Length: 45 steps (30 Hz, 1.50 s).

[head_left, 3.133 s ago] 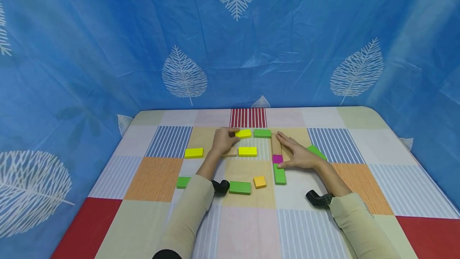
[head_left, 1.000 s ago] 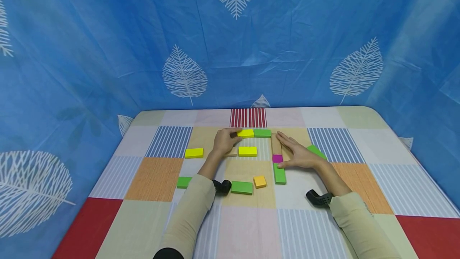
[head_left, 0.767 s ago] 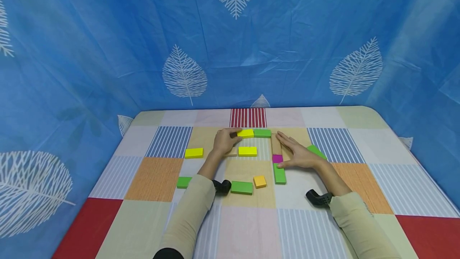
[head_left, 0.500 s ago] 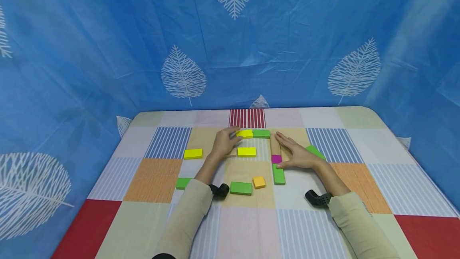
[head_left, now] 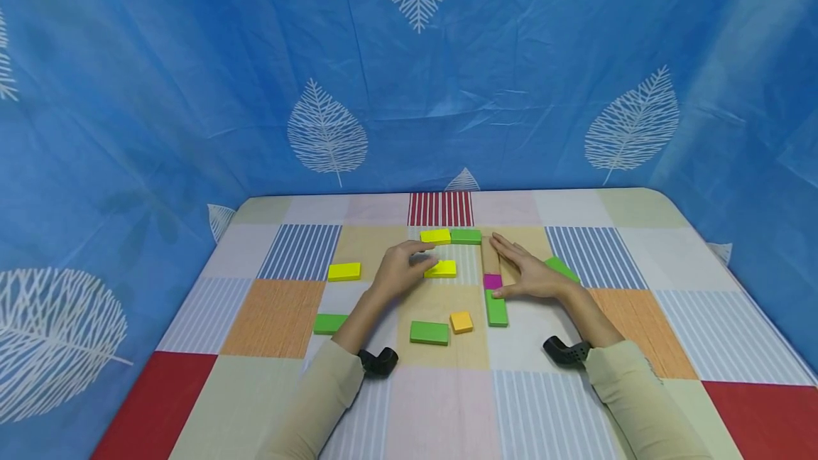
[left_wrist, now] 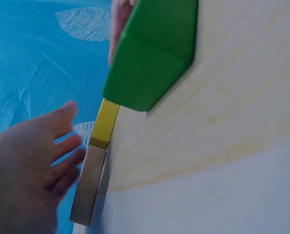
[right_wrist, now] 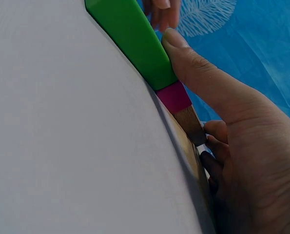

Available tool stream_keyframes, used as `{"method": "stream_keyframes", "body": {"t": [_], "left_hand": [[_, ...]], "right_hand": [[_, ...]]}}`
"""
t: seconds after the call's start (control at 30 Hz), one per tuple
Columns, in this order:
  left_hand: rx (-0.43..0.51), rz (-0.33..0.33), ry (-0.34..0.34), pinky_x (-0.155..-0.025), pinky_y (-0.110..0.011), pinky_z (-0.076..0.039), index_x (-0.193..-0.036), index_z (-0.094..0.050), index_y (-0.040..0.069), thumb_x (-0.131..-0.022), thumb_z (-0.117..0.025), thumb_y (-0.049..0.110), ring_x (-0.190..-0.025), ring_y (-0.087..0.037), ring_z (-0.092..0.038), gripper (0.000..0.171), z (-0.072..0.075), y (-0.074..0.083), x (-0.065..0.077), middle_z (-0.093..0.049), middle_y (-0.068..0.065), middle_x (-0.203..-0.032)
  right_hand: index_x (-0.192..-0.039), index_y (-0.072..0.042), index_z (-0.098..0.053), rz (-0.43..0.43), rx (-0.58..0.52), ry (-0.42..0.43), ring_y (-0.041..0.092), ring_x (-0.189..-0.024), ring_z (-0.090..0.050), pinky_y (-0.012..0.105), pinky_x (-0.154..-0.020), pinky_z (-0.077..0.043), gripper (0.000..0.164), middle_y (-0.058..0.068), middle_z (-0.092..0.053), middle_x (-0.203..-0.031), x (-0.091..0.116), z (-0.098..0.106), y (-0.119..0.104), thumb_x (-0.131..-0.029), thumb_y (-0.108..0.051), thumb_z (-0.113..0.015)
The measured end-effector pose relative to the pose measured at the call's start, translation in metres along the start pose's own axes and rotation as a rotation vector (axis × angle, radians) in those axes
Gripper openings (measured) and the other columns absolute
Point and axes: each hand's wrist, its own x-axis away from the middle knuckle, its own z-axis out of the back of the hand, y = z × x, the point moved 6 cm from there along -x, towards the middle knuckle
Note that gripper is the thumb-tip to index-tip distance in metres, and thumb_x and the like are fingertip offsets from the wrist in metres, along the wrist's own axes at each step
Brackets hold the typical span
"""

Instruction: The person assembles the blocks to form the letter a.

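Note:
In the head view my left hand (head_left: 399, 272) hovers over the near yellow block (head_left: 445, 270), its fingers loosely bent and holding nothing. The left wrist view has a plain wooden block (left_wrist: 88, 185) end to end with a yellow block (left_wrist: 105, 124), beside that hand. My right hand (head_left: 533, 275) lies along a column of a wooden block (head_left: 490, 254), a magenta block (head_left: 493, 282) and a green block (head_left: 496, 311). Its thumb touches the green block; the other fingers reach along the wooden one. A far yellow block (head_left: 436, 236) abuts another green block (head_left: 466, 236).
Nearer on the patchwork cloth (head_left: 441, 410) lie a green block (head_left: 429, 333) and a small orange block (head_left: 461, 322). Leftward are a yellow block (head_left: 344, 272) and a partly covered green block (head_left: 329, 324). One more green block (head_left: 562, 268) sits behind my right hand.
The far yellow block has slid right against the green block. My left hand has let go of it and drawn back toward me. My right hand stays in place.

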Motion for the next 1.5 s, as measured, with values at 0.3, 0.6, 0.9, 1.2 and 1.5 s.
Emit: {"method": "stream_keyframes", "body": {"t": [0.3, 0.6, 0.9, 1.2, 1.5], "left_hand": [[-0.089, -0.05, -0.145, -0.084, -0.029, -0.047, -0.117, -0.065, 0.011, -0.081, -0.072, 0.027, -0.091, -0.015, -0.054, 0.041, -0.011, -0.006, 0.008, -0.064, -0.005, -0.111], [-0.065, -0.09, -0.121, -0.087, -0.029, -0.046, -0.112, -0.067, 0.009, -0.079, -0.074, 0.024, -0.098, -0.016, -0.058, 0.037, -0.013, 0.01, 0.009, -0.066, -0.003, -0.108], [-0.065, -0.072, -0.175, -0.096, -0.03, -0.041, -0.114, -0.067, 0.012, -0.08, -0.073, 0.026, -0.107, -0.016, -0.056, 0.037, -0.028, 0.031, 0.008, -0.065, -0.001, -0.111], [-0.096, -0.103, -0.181, -0.094, -0.028, -0.043, -0.113, -0.067, 0.013, -0.081, -0.072, 0.027, -0.105, -0.015, -0.057, 0.036, -0.037, 0.036, 0.008, -0.066, -0.001, -0.11], [-0.085, -0.097, -0.199, -0.094, -0.026, -0.043, -0.115, -0.067, 0.014, -0.081, -0.072, 0.028, -0.106, -0.014, -0.056, 0.037, -0.041, 0.036, 0.009, -0.065, 0.001, -0.112]], "right_hand": [[-0.149, -0.016, -0.013, 0.0, 0.007, -0.001, 0.041, -0.137, 0.0, 0.063, -0.104, -0.01, 0.108, 0.003, -0.004, -0.155, -0.001, 0.0, 0.0, -0.068, -0.051, -0.075], [-0.149, -0.016, -0.013, 0.003, 0.018, -0.002, 0.042, -0.136, -0.001, 0.063, -0.104, -0.01, 0.108, 0.004, -0.004, -0.155, -0.002, 0.0, 0.002, -0.068, -0.052, -0.075], [-0.149, -0.016, -0.013, 0.003, 0.011, -0.004, 0.043, -0.136, -0.001, 0.065, -0.103, -0.009, 0.107, 0.004, -0.004, -0.155, -0.002, 0.003, -0.001, -0.069, -0.05, -0.075], [-0.149, -0.016, -0.013, -0.01, 0.013, -0.015, 0.042, -0.136, -0.001, 0.066, -0.103, -0.01, 0.107, 0.003, -0.003, -0.155, -0.003, 0.003, -0.002, -0.07, -0.051, -0.075], [-0.149, -0.017, -0.012, -0.01, 0.007, -0.017, 0.043, -0.136, -0.001, 0.066, -0.102, -0.009, 0.107, 0.003, -0.003, -0.155, -0.001, 0.001, 0.0, -0.07, -0.05, -0.075]]}}
